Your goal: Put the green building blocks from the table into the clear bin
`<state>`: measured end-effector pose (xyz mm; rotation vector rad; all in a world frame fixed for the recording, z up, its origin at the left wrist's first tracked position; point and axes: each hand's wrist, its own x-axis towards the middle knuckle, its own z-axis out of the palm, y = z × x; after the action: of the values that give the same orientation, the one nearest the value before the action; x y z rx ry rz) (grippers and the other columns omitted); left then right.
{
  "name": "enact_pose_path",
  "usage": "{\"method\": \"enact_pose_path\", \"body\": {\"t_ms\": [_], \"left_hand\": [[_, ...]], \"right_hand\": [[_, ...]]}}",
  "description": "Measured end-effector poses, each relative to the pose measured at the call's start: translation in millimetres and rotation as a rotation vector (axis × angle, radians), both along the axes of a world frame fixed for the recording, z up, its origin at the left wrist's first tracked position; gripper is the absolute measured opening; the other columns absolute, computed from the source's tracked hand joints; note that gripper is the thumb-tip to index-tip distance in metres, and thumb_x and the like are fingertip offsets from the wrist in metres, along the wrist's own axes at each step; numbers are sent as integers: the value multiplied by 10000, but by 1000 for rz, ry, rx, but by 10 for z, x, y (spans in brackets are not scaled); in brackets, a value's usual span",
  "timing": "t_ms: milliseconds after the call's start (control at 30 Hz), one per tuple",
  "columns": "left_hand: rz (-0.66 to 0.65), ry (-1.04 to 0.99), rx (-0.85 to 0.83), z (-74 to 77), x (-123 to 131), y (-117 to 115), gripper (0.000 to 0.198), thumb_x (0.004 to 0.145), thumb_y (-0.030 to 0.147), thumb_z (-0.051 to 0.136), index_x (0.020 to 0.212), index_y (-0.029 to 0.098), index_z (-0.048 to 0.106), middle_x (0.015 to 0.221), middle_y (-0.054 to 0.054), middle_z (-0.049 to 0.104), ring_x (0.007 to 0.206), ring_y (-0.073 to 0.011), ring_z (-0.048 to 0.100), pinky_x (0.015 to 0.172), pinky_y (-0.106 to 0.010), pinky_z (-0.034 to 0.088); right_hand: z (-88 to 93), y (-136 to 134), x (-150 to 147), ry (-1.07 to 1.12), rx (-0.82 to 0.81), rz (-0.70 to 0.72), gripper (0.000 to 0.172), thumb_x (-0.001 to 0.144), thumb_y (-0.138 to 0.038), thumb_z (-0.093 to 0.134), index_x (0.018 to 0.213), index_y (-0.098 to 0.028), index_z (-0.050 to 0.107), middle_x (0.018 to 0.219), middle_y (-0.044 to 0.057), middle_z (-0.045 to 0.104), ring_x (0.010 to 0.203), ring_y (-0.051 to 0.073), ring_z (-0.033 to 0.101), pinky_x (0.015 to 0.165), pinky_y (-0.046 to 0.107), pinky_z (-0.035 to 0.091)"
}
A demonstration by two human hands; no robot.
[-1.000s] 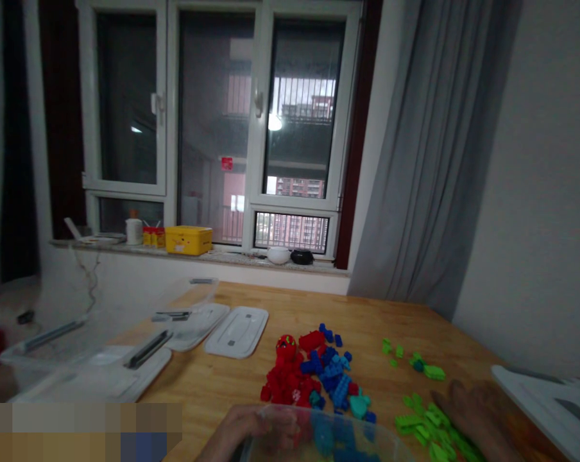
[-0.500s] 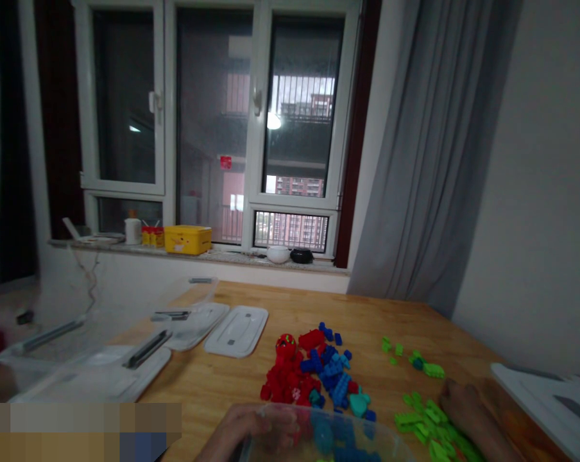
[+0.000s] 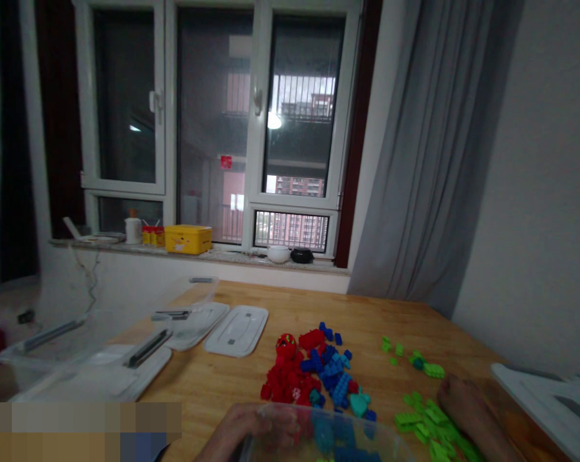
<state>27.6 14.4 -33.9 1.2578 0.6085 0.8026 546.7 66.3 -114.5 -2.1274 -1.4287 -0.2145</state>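
My left hand is at the left rim of a clear plastic bin at the bottom edge, its fingers closed on the wall. Through the bin, blue and teal pieces show. My right hand rests on the table beside the lime green blocks; its fingers are dark and partly hidden, so whether they hold a block is unclear. Beyond the bin lie a heap of red blocks and a heap of blue blocks. More green blocks sit just past my right hand.
White lids and clear boxes stand on the left of the wooden table. Another white lid is at the right edge. A yellow box stands on the windowsill, with a grey curtain at the right.
My right hand has shifted very slightly left beside the green blocks. My left hand and the bin look the same.
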Motion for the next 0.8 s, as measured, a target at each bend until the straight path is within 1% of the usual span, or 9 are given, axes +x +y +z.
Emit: {"method": "enact_pose_path", "body": {"t_ms": [67, 167, 267, 300, 367, 467, 600, 733, 800], "left_hand": [[4, 7, -13, -75, 9, 63, 358, 678, 329, 702, 951, 157, 858, 982, -134, 837, 1004, -423, 725, 967, -537, 487], [21, 4, 9, -161, 9, 126, 361, 697, 313, 682, 972, 157, 855, 1018, -126, 835, 1041, -416, 722, 992, -526, 479], [23, 1, 7, -193, -1, 141, 332, 693, 280, 685, 946, 153, 859, 975, -130, 841, 998, -412, 736, 1008, -561, 467], [23, -8, 2, -194, -3, 140, 331, 699, 271, 678, 950, 149, 858, 979, -134, 840, 985, -410, 739, 1006, -572, 466], [25, -33, 1, -189, -5, 136, 334, 712, 265, 666, 961, 150, 855, 1002, -136, 837, 979, -408, 742, 996, -580, 473], [13, -47, 32, -176, -8, 128, 346, 708, 253, 654, 971, 143, 852, 1013, -138, 835, 994, -406, 742, 986, -556, 488], [0, -64, 26, -197, -15, 122, 368, 701, 244, 643, 983, 131, 849, 1022, -148, 832, 997, -396, 742, 987, -538, 493], [29, -51, 12, -298, -16, 160, 348, 719, 275, 671, 984, 133, 848, 1019, -161, 831, 988, -413, 738, 1006, -587, 463], [6, -64, 20, -343, -16, 193, 338, 732, 302, 690, 989, 145, 846, 1021, -156, 831, 1006, -420, 731, 1016, -600, 448]], "right_hand": [[48, 4, -17, -4, 11, 0, 178, 740, -212, 492, 610, -248, 608, 666, 171, 726, 753, 373, 728, 705, 438, 511], [141, 30, -51, 16, 50, 20, 177, 723, -262, 497, 667, -229, 661, 764, 198, 762, 877, 398, 714, 811, 473, 525], [229, 65, -122, 74, 111, 56, 323, 761, -358, 462, 835, -181, 722, 952, 213, 788, 1005, 382, 705, 919, 469, 529], [257, 72, -165, 95, 127, 73, 386, 782, -402, 444, 897, -167, 728, 988, 207, 791, 986, 360, 719, 909, 449, 545], [322, 69, -286, 187, 138, 127, 486, 806, -504, 429, 972, -160, 730, 997, 178, 803, 866, 315, 755, 812, 404, 587], [448, 22, -546, 464, 124, 227, 530, 754, -624, 518, 954, -187, 742, 910, 130, 824, 758, 306, 768, 683, 384, 601], [614, -70, -891, 701, 129, 370, 457, 653, -617, 675, 832, -207, 768, 882, 108, 832, 875, 322, 769, 775, 377, 610], [697, -139, -1128, 849, 88, 480, 490, 587, -575, 815, 893, -193, 795, 902, 105, 831, 911, 312, 757, 856, 394, 598], [728, -178, -1237, 942, 86, 534, 535, 561, -553, 866, 946, -188, 793, 946, 101, 823, 944, 303, 747, 895, 408, 589]]}}
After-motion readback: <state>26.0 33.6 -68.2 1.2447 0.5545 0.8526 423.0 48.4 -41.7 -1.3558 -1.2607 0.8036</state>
